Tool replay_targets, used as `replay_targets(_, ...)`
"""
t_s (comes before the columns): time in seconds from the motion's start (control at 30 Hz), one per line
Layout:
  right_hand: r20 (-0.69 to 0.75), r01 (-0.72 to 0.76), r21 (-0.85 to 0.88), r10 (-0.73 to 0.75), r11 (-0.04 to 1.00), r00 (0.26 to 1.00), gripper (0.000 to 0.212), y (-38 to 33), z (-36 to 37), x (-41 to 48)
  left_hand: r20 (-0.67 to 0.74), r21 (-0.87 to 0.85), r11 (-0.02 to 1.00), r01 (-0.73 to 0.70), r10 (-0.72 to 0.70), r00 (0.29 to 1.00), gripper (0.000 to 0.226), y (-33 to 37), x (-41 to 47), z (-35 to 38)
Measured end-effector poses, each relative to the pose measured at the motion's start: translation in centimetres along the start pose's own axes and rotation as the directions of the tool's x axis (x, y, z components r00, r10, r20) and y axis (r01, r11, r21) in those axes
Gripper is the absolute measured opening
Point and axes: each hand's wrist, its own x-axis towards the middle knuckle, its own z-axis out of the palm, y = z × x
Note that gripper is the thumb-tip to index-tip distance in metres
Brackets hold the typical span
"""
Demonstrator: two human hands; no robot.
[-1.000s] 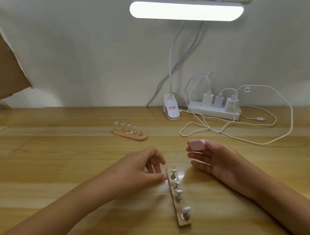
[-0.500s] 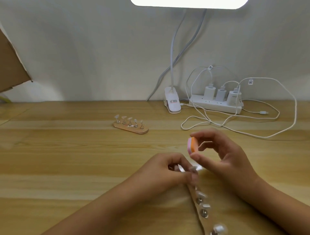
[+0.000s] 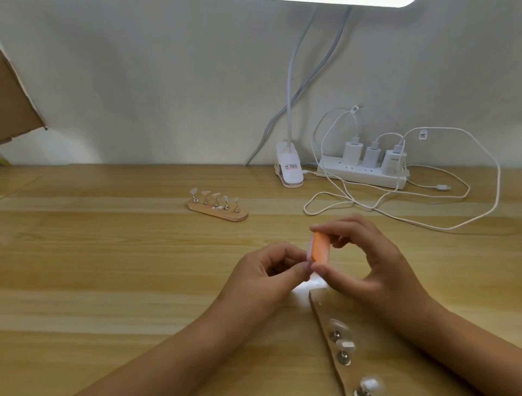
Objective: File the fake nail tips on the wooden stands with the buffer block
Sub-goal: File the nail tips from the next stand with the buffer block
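Plainly, your right grip (image 3: 375, 268) pinched the buffer block (image 3: 321, 247) by its ends, pink face against your curled left grip (image 3: 265, 274) (whether it held a tip was hidden).

near stand (image 3: 322, 311): cut off at bottom | lamp (image 3: 353, 2): cut off at top

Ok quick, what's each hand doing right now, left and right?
Left hand: pinching something small at the buffer block, likely a nail tip, hidden by fingers.
Right hand: holding the buffer block between thumb and fingers.
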Motion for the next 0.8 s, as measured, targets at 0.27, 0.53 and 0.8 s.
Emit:
replay_targets(0.27, 0.024, -0.029, 0.052, 0.028, 0.998, 0.999, 0.041, 0.22, -0.16, -0.15, 0.049, 0.090, 0.995, -0.037, 0.032, 0.998, 0.005, -0.53, -0.09, 0.24)
replay_targets(0.53, 0.056, -0.077, 0.103, 0.071, 0.992, 0.996, 0.037, 0.24, 0.00, -0.37, 0.076, 0.130, 0.988, -0.086, 0.077, 0.994, 0.011, -0.72, -0.11, 0.04)
replay_targets(0.8, 0.059, -0.052, 0.036, 0.050, 0.998, 0.997, 0.037, -0.02, -0.10, -0.27, 0.069, 0.134, 0.987, -0.091, 0.082, 0.994, 0.012, -0.72, -0.10, -0.07)
